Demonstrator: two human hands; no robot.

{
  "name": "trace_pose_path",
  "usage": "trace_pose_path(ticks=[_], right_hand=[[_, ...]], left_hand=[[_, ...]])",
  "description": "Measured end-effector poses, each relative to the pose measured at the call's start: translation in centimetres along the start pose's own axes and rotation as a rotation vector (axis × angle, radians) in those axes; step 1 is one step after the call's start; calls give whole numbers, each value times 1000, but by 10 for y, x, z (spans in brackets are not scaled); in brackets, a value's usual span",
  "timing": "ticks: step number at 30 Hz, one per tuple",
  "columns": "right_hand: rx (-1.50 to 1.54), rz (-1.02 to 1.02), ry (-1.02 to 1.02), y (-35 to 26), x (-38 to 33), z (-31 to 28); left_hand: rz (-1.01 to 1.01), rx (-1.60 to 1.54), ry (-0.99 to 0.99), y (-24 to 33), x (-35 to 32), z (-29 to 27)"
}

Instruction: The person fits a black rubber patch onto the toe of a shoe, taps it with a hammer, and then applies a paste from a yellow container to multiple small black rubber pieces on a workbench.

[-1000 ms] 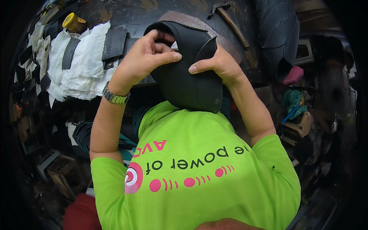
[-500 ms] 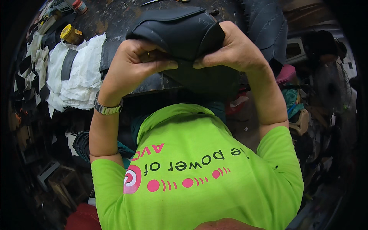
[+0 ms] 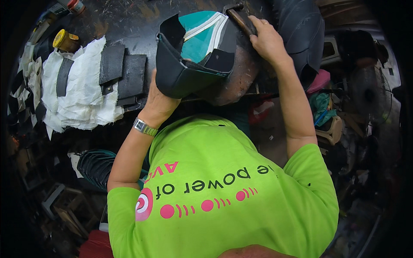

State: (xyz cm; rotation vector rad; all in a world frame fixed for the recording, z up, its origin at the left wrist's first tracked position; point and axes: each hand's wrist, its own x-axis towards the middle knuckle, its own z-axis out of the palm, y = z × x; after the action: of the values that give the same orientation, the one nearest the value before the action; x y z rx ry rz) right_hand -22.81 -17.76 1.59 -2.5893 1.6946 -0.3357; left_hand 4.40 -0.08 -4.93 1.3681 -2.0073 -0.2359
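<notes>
Now exposing teal lining (image 3: 198,46) of curved black leather-like shell (image 3: 174,77) | gripping with left hand (image 3: 161,102) alone | freeing loosely spread right hand (image 3: 269,41) beside wooden-handled metal hammer (image 3: 239,21), contact unclear

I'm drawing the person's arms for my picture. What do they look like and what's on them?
Both arms have short, bright lime-green sleeves. A shiny watch with a squarish face and metal-looking band is on the left wrist; none shows on the right. No glove shows on the left hand or right hand.
</notes>
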Motion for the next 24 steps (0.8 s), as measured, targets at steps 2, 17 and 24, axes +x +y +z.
trace_pose_path(ticks=[2,17,24], right_hand=[[-73,17,20,7,4,24],[1007,117,33,-43,-91,-57],[497,-257,-210,-52,-108,-24]], left_hand=[[44,118,18,7,2,-7],[-104,17,-48,19,10,-13],[-34,132,-6,19,2,-13]])
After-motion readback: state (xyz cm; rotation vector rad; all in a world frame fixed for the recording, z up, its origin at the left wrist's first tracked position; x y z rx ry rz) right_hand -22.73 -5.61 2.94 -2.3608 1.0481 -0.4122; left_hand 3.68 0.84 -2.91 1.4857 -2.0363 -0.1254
